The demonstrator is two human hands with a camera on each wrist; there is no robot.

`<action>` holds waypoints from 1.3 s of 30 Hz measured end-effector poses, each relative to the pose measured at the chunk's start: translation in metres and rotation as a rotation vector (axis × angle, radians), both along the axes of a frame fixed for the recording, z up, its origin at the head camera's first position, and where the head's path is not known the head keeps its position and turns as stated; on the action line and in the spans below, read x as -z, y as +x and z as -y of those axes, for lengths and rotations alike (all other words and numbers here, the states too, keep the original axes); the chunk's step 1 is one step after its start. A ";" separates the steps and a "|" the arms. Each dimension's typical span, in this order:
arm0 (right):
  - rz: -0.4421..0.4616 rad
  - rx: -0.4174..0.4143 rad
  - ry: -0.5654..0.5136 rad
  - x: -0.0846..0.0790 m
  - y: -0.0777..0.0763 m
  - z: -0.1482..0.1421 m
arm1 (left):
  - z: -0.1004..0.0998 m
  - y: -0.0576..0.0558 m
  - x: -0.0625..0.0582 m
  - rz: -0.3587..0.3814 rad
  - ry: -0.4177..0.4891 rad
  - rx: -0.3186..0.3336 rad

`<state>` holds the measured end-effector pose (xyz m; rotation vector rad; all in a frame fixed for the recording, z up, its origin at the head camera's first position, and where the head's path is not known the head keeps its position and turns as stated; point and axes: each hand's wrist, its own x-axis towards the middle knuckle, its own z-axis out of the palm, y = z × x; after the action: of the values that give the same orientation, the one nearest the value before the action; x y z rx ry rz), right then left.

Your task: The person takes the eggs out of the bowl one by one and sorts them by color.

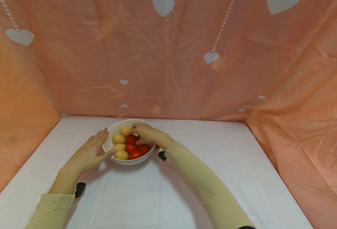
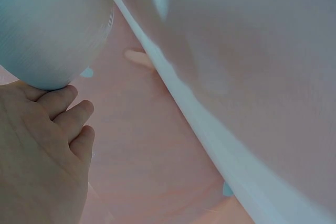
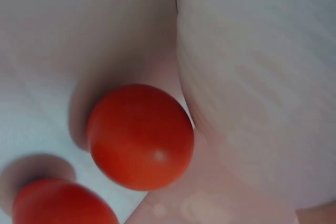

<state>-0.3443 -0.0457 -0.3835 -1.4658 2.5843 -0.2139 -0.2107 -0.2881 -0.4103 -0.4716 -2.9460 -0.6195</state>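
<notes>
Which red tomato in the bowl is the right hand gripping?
The rearmost red tomato visible in the white bowl, between thumb and fingers of the right hand. The other red tomatoes visible there sit nearer the camera, outside that grip.

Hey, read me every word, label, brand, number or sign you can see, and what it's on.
There's no readable text.
Bowl: no lettering on the sides shown.
Tomatoes: no stickers showing.
Backdrop: just pale hearts and dotted lines; the curled marks by one heart are too small to make out.
</notes>
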 end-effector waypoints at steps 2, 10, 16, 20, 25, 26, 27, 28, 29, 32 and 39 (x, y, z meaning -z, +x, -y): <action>0.008 0.008 -0.018 -0.001 0.000 -0.003 | 0.000 0.000 0.000 -0.006 0.001 0.001; 0.091 0.046 -0.141 -0.005 0.000 -0.014 | 0.000 -0.001 0.003 -0.019 0.010 0.009; 0.057 0.039 -0.233 -0.009 0.006 -0.021 | -0.001 0.000 0.003 -0.011 0.008 0.004; 0.068 0.048 -0.323 -0.011 0.011 -0.028 | -0.002 0.000 0.002 -0.005 0.005 0.002; 0.055 0.084 -0.429 -0.011 0.017 -0.039 | -0.002 0.000 0.001 -0.011 -0.001 0.000; 0.053 0.093 -0.449 -0.010 0.018 -0.041 | -0.002 0.000 0.002 -0.012 -0.001 0.000; 0.053 0.100 -0.472 -0.010 0.019 -0.043 | -0.002 0.000 0.002 -0.009 -0.001 0.000; 0.059 0.106 -0.497 -0.009 0.021 -0.046 | -0.002 0.000 0.002 -0.009 -0.001 0.001; 0.066 0.110 -0.525 -0.008 0.022 -0.048 | -0.002 0.000 0.002 -0.008 0.000 0.001; 0.084 0.116 -0.606 -0.005 0.025 -0.055 | -0.002 0.000 0.002 -0.007 0.002 0.000; 0.094 0.112 -0.786 0.003 0.031 -0.071 | -0.003 0.000 0.001 -0.007 0.006 0.004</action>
<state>-0.3134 0.0250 -0.3861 -1.4305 2.6184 -1.4009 -0.2107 -0.2856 -0.4114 -0.4788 -2.9363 -0.6262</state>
